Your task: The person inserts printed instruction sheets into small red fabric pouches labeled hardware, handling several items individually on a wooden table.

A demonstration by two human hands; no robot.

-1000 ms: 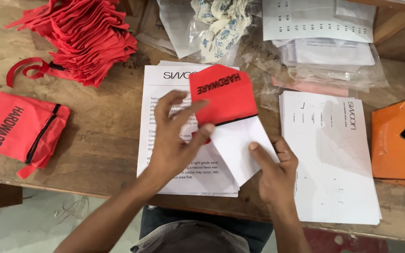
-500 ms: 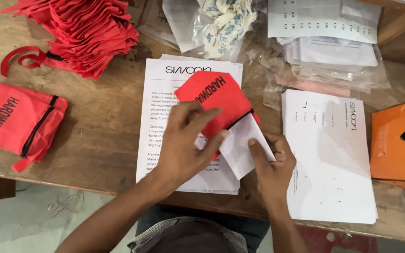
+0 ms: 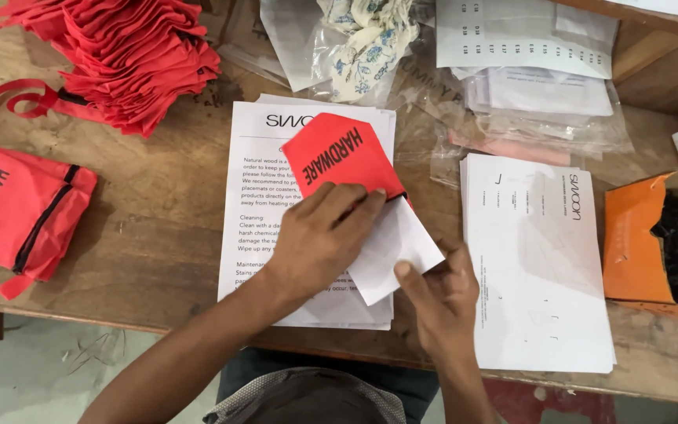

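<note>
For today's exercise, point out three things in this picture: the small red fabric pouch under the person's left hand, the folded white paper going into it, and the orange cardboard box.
Small red fabric pouch (image 3: 339, 157), head view, on its flat front.
Folded white paper (image 3: 398, 255), head view, on the exposed lower half.
Orange cardboard box (image 3: 629, 243), head view, on its left wall.
</note>
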